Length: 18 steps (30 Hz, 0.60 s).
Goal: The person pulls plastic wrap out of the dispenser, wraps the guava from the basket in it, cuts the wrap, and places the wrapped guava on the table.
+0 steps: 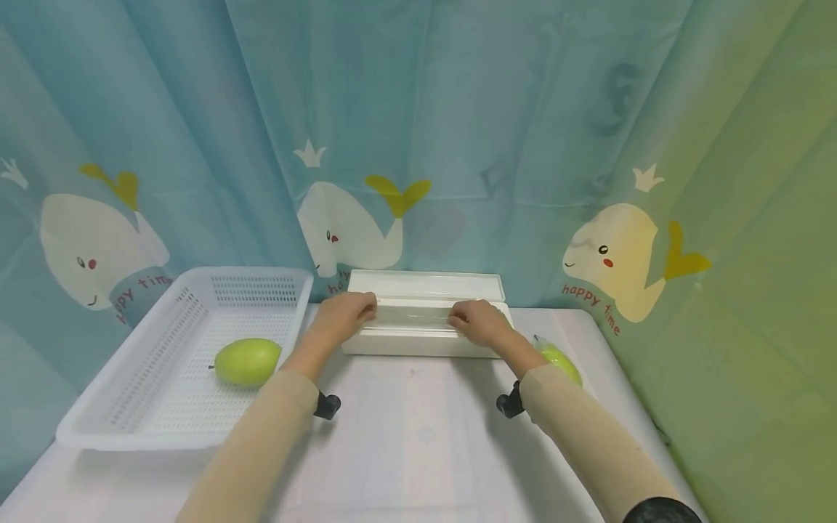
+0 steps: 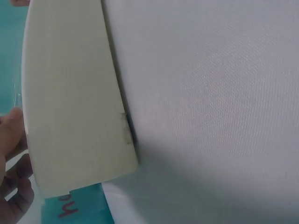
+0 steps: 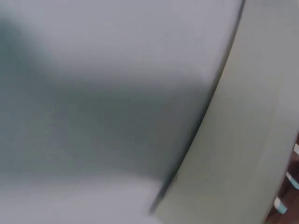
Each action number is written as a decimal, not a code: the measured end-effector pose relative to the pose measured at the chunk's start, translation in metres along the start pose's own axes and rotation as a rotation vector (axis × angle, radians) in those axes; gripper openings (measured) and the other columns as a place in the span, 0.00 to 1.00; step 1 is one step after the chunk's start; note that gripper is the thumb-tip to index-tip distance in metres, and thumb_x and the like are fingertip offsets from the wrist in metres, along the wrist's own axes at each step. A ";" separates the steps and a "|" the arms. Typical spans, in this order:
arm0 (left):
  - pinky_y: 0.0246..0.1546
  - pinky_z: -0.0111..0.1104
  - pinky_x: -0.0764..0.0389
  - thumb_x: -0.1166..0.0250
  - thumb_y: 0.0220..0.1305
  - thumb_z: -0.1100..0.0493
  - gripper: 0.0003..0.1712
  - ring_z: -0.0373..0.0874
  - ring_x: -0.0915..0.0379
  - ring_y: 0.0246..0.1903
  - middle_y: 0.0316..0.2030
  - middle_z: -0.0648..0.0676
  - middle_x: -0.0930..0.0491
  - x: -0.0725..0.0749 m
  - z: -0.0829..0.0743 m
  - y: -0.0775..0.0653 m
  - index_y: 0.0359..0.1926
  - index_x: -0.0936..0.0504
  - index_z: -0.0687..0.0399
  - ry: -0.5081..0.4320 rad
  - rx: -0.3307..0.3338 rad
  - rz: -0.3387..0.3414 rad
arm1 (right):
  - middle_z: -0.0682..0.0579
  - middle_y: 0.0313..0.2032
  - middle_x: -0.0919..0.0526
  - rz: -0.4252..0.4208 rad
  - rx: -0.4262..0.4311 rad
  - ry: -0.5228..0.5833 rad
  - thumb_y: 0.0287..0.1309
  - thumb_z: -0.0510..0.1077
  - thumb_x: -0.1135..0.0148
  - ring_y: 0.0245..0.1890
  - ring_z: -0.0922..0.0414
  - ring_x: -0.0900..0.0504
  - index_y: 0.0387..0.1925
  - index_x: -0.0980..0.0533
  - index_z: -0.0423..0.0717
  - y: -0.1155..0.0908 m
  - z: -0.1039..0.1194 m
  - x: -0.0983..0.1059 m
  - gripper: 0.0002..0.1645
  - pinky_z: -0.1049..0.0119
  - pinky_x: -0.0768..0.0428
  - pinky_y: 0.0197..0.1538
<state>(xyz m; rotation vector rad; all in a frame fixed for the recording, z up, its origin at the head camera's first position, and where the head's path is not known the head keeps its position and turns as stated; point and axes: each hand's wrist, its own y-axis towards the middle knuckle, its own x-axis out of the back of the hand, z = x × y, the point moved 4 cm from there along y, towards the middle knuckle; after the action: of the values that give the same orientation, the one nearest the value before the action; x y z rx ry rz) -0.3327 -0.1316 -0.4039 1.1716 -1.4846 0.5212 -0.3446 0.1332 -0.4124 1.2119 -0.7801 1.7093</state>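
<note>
A long white cling film box (image 1: pixel 428 346) stands at the back of the table, its lid (image 1: pixel 426 285) raised towards the curtain. Over its opening, clear cling film (image 1: pixel 413 317) spans between the two hands. The left hand (image 1: pixel 350 312) pinches the film near the box's left end; its thumb and fingers (image 2: pixel 11 135) show beside the box wall in the left wrist view. At the other side, the right hand (image 1: pixel 479 321) pinches the film with curled fingers. Only slivers of that hand's dark fingers (image 3: pixel 286 196) appear at the edge of the right wrist view.
To the left stands a white perforated basket (image 1: pixel 85 428) with a green fruit (image 1: pixel 248 362) in it. Another green fruit (image 1: pixel 561 362), partly hidden by the right forearm, has clear film about it. A whale-print curtain (image 1: pixel 484 131) hangs close behind the box.
</note>
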 end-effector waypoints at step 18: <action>0.32 0.43 0.20 0.34 0.67 0.57 0.03 0.48 0.22 0.33 0.32 0.50 0.17 0.007 0.005 -0.006 0.36 0.17 0.50 0.023 0.033 0.041 | 0.55 0.37 0.12 0.039 0.120 -0.366 0.63 0.38 0.35 0.35 0.55 0.15 0.37 0.16 0.53 -0.014 -0.028 0.028 0.06 0.57 0.19 0.34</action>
<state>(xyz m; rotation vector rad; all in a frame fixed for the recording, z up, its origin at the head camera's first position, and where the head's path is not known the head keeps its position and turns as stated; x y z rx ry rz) -0.3287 -0.1407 -0.4002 1.1593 -1.4874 0.5878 -0.3470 0.1710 -0.3953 1.6304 -0.9311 1.6039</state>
